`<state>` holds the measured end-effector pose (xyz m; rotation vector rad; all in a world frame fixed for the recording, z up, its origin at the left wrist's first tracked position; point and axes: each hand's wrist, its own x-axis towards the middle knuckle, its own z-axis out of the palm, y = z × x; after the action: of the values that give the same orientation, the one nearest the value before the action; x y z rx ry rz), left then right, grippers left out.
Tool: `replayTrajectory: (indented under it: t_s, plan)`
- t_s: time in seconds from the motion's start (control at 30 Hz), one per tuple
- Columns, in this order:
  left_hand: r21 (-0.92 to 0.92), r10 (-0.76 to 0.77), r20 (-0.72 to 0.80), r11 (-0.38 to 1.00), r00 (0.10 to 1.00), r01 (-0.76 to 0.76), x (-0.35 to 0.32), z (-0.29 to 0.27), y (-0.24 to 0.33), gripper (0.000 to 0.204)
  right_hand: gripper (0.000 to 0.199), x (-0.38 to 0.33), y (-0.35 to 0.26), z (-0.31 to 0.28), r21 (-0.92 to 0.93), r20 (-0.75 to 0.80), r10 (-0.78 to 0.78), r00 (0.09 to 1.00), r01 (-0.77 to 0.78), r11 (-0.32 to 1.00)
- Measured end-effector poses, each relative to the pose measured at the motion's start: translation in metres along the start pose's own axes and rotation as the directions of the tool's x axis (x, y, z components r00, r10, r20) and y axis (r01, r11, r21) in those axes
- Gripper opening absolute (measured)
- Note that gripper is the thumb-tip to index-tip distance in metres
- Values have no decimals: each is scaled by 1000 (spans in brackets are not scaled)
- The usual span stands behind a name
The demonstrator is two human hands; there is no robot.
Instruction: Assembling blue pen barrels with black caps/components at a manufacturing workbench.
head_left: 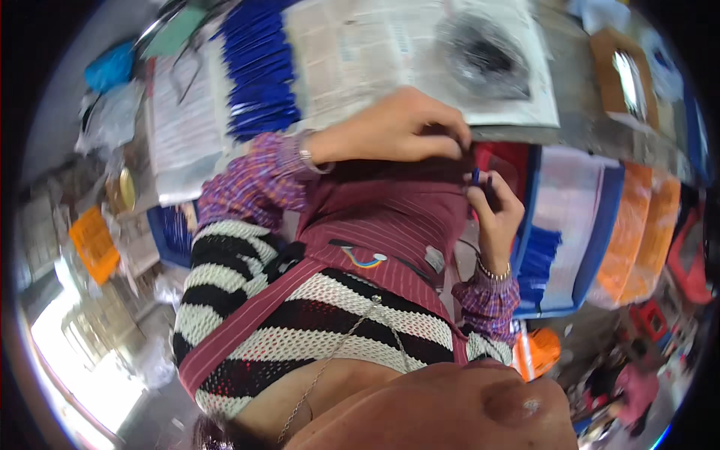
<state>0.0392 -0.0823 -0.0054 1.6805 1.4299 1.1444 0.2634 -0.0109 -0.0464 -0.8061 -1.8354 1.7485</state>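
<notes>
Right hand (498, 210) pinches blue piece (475, 176) (likely light, stiff; hold by end); left hand (405, 129), beside grip, curled, contents unclear.

Glossy plastic bag (486, 58) (visibly crinkled)

Workshop, small-parts hand work by the look of it; grey bench (574, 94) at far side, row of thin blue parts (259, 67) laid out far left; more in blue crate (611, 214) at right, orange bags (637, 217) beside it; wearer in maroon apron (360, 202); another person (637, 386) near right.
</notes>
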Motion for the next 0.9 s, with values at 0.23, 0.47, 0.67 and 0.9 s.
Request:
replayTrajectory:
  t_s: [0.23, 0.47, 0.67, 0.9]
  plan:
    - [396, 41, -57, 918, 998, -15, 41, -27, 13, 15, 23, -11, 23, -36, 493, -157, -63, 986, 134, 860]
    - [729, 60, 25, 682, 998, -59, 64, -37, -42, 22, 10, -50, 45, -110, -94, -392, 55, 918, -99, 991]
    - [766, 28, 45, 641, 999, -52, 66, -34, -41, 24, 19, -77, 94, -164, -670, -184, 58, 981, -168, 723]
    - [764, 60, 31, 642, 998, -62, 72, -34, -40, 15, 25, -80, 122, -167, -824, -110, 82, 991, -137, 550]
